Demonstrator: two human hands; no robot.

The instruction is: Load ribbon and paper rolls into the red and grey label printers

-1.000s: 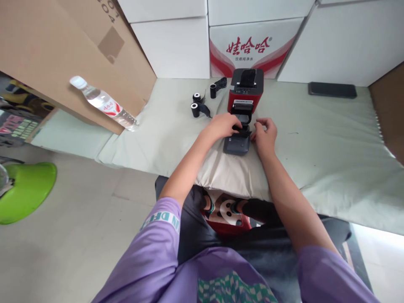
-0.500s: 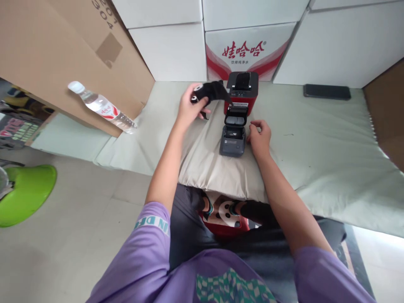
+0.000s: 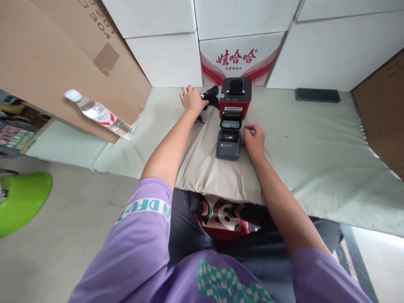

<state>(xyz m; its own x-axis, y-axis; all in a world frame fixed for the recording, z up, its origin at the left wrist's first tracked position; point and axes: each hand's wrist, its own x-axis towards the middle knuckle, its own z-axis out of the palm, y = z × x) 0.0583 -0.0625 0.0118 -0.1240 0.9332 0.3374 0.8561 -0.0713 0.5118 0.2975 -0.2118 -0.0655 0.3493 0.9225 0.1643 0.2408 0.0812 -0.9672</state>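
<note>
A small dark grey label printer (image 3: 228,144) lies on the pale cloth (image 3: 315,147) in front of me with its lid open. Behind it stands a red and black printer (image 3: 235,97). My right hand (image 3: 254,141) rests on the cloth, fingers curled against the grey printer's right side, holding nothing. My left hand (image 3: 191,99) is stretched to the far left of the red printer, lying over black ribbon rolls (image 3: 211,94); whether the fingers grip them is hidden.
A water bottle (image 3: 98,114) leans by a brown cardboard box (image 3: 63,59) at left. White cartons and one red-printed carton (image 3: 236,59) line the back. A black phone (image 3: 317,95) lies far right. A green stool (image 3: 22,200) stands on the floor.
My left hand left the grey printer, lifted the black ribbon rolls half a second ago, and now lies low over them beside the red printer. My right hand stayed by the grey printer.
</note>
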